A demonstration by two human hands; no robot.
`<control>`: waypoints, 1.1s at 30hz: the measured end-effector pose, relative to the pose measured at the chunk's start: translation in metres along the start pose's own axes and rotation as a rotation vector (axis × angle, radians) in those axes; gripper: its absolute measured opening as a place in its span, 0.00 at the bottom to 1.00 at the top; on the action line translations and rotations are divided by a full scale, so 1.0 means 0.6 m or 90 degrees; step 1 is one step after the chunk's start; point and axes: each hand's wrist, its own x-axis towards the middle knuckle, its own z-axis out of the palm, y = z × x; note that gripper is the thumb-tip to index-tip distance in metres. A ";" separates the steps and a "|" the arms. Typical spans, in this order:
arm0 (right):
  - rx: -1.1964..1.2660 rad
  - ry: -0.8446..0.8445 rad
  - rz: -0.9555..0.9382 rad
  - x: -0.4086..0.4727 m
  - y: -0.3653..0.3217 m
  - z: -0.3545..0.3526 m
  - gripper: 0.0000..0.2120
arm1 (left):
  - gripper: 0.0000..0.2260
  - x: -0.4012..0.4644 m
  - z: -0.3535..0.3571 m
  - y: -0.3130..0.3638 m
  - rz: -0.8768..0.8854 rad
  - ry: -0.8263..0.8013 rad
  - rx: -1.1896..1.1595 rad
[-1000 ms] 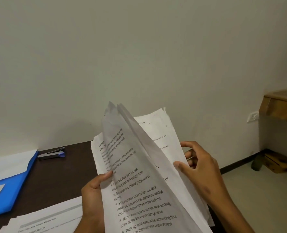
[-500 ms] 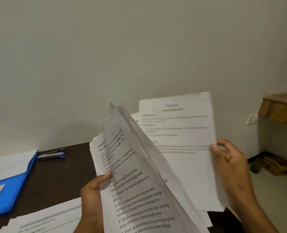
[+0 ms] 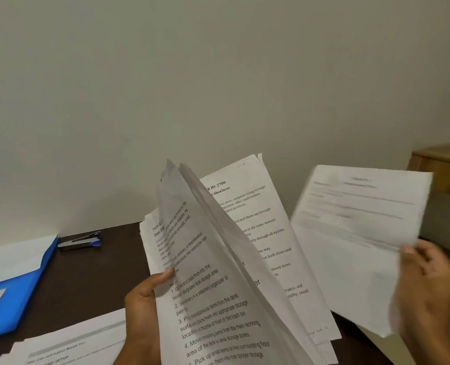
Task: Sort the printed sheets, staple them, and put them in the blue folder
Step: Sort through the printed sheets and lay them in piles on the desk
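My left hand grips a fanned stack of printed sheets upright above the dark desk, thumb pressed on the front page. My right hand pinches a single printed sheet by its right edge, held apart to the right of the stack and blurred by motion. The blue folder lies open at the left edge of the desk with white paper on it. A grey and blue stapler lies near the wall beside the folder.
More printed sheets lie flat on the desk in front of my left hand. A wooden shelf juts from the wall at the far right, beyond the desk's right edge. A pale wall rises behind the desk.
My right hand has pulled one sheet out of the stack and carried it to the right, clear of the rest. My left hand has kept its hold on the stack.
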 end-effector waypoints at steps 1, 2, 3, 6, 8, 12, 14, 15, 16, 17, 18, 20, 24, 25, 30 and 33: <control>0.014 -0.058 -0.014 -0.012 -0.013 0.012 0.06 | 0.09 0.004 -0.003 0.001 0.001 0.002 -0.009; 0.031 -0.123 -0.026 -0.028 -0.021 0.027 0.08 | 0.08 0.006 -0.004 0.000 0.004 0.015 0.002; 0.040 -0.185 -0.040 -0.044 -0.031 0.034 0.11 | 0.09 0.007 -0.006 -0.001 0.005 0.009 -0.003; 0.050 -0.348 -0.076 -0.082 -0.061 0.056 0.11 | 0.14 0.007 -0.003 0.001 -0.007 -0.003 0.012; 0.063 -0.421 -0.065 -0.097 -0.074 0.069 0.11 | 0.15 0.009 -0.004 -0.001 -0.007 -0.011 0.011; 0.056 -0.475 -0.035 -0.115 -0.091 0.095 0.11 | 0.17 0.016 -0.010 -0.002 -0.015 0.003 0.006; 0.059 -0.489 -0.012 -0.118 -0.091 0.104 0.11 | 0.18 0.016 -0.010 -0.001 -0.011 0.002 -0.006; 0.051 -0.497 -0.004 -0.118 -0.089 0.108 0.11 | 0.18 0.017 -0.010 -0.001 -0.006 0.000 -0.008; 0.049 -0.501 0.000 -0.120 -0.087 0.112 0.11 | 0.18 0.016 -0.011 0.000 -0.002 0.001 -0.007; 0.047 -0.503 0.004 -0.121 -0.083 0.116 0.11 | 0.18 0.016 -0.010 0.000 0.002 0.003 -0.008; 0.047 -0.498 0.008 -0.123 -0.081 0.118 0.11 | 0.19 0.017 -0.011 0.000 0.002 0.007 -0.011; 0.033 -0.484 0.003 -0.125 -0.077 0.120 0.12 | 0.21 0.019 -0.014 -0.002 -0.010 0.010 -0.021; -0.002 -0.474 -0.023 -0.121 -0.066 0.120 0.14 | 0.23 0.019 -0.015 -0.002 -0.049 0.015 -0.035; -0.008 -0.475 -0.033 -0.122 -0.067 0.121 0.16 | 0.23 0.020 -0.014 -0.002 -0.055 0.009 -0.038; -0.119 -0.532 -0.109 -0.124 -0.060 0.128 0.07 | 0.21 0.022 -0.015 -0.004 -0.048 -0.004 -0.036; -0.141 -0.522 -0.133 -0.128 -0.053 0.127 0.11 | 0.22 0.020 -0.014 -0.001 -0.049 0.002 -0.027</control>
